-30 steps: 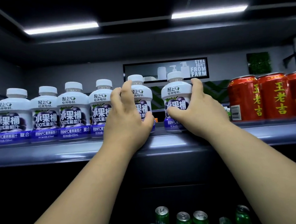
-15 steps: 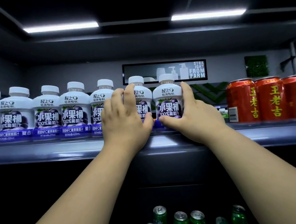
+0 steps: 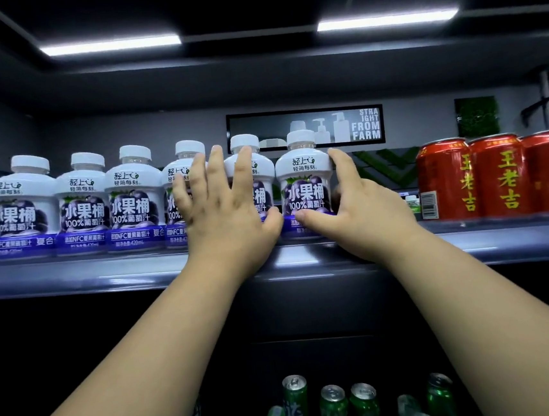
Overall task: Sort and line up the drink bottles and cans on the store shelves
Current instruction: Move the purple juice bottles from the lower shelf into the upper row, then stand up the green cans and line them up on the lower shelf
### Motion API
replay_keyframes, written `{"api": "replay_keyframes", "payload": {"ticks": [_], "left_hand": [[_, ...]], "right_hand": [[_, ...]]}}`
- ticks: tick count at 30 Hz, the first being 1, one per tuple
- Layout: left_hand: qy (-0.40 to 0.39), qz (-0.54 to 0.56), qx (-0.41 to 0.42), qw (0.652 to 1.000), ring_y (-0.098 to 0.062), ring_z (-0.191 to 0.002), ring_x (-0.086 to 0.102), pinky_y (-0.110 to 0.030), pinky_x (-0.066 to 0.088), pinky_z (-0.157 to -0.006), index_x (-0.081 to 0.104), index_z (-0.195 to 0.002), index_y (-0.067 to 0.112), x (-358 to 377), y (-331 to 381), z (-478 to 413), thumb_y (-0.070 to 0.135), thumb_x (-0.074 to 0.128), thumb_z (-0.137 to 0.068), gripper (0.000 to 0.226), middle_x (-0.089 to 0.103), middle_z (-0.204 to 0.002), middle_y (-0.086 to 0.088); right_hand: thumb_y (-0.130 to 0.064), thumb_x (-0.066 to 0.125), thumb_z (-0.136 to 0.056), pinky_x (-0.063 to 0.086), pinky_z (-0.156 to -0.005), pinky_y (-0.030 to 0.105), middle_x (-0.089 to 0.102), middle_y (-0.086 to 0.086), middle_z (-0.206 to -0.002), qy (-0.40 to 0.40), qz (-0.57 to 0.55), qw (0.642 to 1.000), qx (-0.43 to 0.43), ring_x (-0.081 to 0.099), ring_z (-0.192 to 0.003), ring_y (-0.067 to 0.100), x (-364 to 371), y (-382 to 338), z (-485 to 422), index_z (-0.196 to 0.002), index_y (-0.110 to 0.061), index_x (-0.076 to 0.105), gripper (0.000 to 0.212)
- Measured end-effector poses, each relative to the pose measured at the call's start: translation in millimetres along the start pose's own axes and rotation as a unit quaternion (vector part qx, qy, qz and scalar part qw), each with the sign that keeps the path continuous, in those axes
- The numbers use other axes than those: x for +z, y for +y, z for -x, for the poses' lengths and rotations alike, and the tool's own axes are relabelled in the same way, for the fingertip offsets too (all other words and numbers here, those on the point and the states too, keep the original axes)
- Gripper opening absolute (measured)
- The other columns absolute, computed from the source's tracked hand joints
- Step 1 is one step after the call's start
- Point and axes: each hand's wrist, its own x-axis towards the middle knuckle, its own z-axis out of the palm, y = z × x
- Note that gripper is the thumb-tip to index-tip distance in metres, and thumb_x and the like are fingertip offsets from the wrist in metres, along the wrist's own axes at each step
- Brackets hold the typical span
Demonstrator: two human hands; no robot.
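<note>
Shop: stocked drink shelf (image 3: 72, 277), wall advert (image 3: 306, 129).

Juice bottles (image 3: 131, 201): white, purple labels, white caps; upright row, shelf's left.
Rightmost bottle (image 3: 304, 184): upright, just beside its neighbour.
Red cans (image 3: 497, 173): upright, touching, right.
Green cans (image 3: 332, 403): lower shelf, loosely grouped.
</note>
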Motion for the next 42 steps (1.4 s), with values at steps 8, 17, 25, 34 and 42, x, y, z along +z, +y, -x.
{"api": "replay_keyframes", "payload": {"ticks": [8, 17, 25, 34, 42], "left_hand": [[-0.009, 0.002, 0.0, 1.0, -0.029, -0.15, 0.008, -0.054, -0.002, -0.119, 0.012, -0.153, 0.031, -0.2, -0.8, -0.1, 0.057, 0.048, -0.076, 0.089, 0.018, -0.162, -0.009], [-0.076, 0.021, 0.014, 0.997, -0.028, -0.152, -0.008, -0.048, -0.009, -0.122, -0.005, -0.156, 0.03, -8.3, 0.0, 10.1, 0.054, 0.047, -0.088, 0.089, -0.007, -0.165, -0.012], [-0.171, -0.033, 0.167, 0.97, -0.032, -0.153, 0.005, -0.048, 0.005, -0.123, 0.017, -0.157, 0.025, -33.0, -27.4, 108.3, 0.072, 0.03, -0.08, 0.091, 0.007, -0.166, -0.015], [-0.408, 0.126, 0.033, 0.904, -0.005, -0.09, 0.066, -0.035, 0.056, -0.084, 0.067, -0.114, 0.031, -51.2, -91.9, 209.8, 0.041, 0.075, -0.08, 0.036, 0.069, -0.103, 0.012], [-0.467, 0.107, -0.034, 0.877, 0.0, -0.092, 0.065, -0.029, 0.054, -0.088, 0.07, -0.11, 0.03, -49.2, -160.9, 258.6, 0.036, 0.077, -0.081, 0.03, 0.07, -0.101, 0.015]], "right_hand": [[-0.075, 0.052, -0.08, 0.04, -0.09, 0.04, 0.065, 0.002, -0.123, 0.005, 0.017, 1.0, -0.01, 0.058, -0.115, 0.031, -1.7, -0.6, 2.0, -0.158, -0.025, 0.009, 0.102], [-0.084, 0.03, -0.075, 0.032, -0.109, 0.046, 0.039, 0.002, -0.156, 0.018, 0.087, 0.996, -0.023, 0.037, -0.141, 0.026, 6.3, 1.2, 34.9, -0.158, -0.027, 0.009, 0.103], [-0.073, 0.05, -0.077, -0.002, -0.124, 0.053, -0.011, 0.012, -0.167, -0.062, 0.084, 0.989, -0.104, -0.013, -0.154, 0.034, 30.3, 16.0, 153.8, -0.16, -0.031, 0.007, 0.102], [-0.051, 0.066, -0.084, 0.043, -0.107, 0.04, 0.049, -0.01, -0.146, -0.301, -0.119, 0.945, -0.041, 0.047, -0.134, 0.014, 88.1, -1.7, 248.6, -0.143, -0.032, 0.047, 0.065], [-0.043, 0.073, -0.081, 0.04, -0.107, 0.033, 0.049, -0.006, -0.142, -0.351, -0.13, 0.927, 0.011, 0.047, -0.132, 0.016, 142.1, -13.1, 255.9, -0.143, -0.029, 0.046, 0.069]]}}
